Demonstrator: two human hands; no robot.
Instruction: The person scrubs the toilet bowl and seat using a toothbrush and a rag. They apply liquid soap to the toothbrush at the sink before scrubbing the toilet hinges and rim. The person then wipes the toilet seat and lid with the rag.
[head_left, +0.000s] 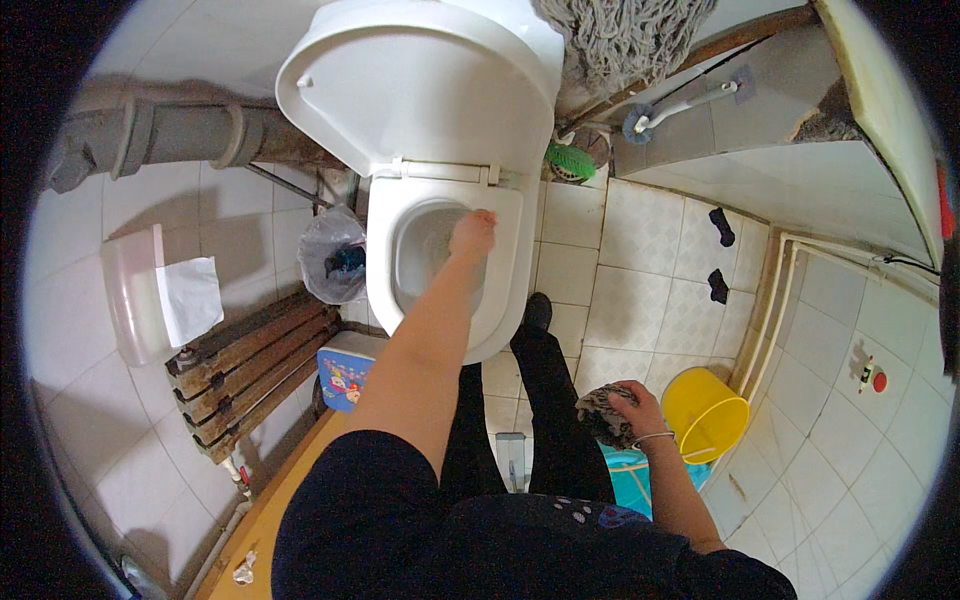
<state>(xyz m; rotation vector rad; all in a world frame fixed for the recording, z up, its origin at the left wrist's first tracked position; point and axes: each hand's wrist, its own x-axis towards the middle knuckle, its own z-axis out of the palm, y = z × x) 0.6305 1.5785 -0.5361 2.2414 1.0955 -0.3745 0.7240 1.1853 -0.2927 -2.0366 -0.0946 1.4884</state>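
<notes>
My left hand (474, 235) reaches out over the bowl of a white toilet (379, 247), near the right side of its seat. Its fingers look curled and slightly blurred, and whether they hold anything is not clear. The toilet lid (427, 90) is raised, while the seat ring (504, 285) lies down. Beside my right thigh, my right hand (639, 409) grips a crumpled grey rag (606, 417). A bracelet circles that wrist.
Left of the toilet are a bag-lined waste bin (319, 259), a rusty radiator (255, 367) and a blue-topped stool (341, 379). A yellow bucket (697, 390) stands at right. A string mop head (630, 34), green brush (571, 159), toilet brush (679, 109) and two dark socks (721, 227) lie beyond.
</notes>
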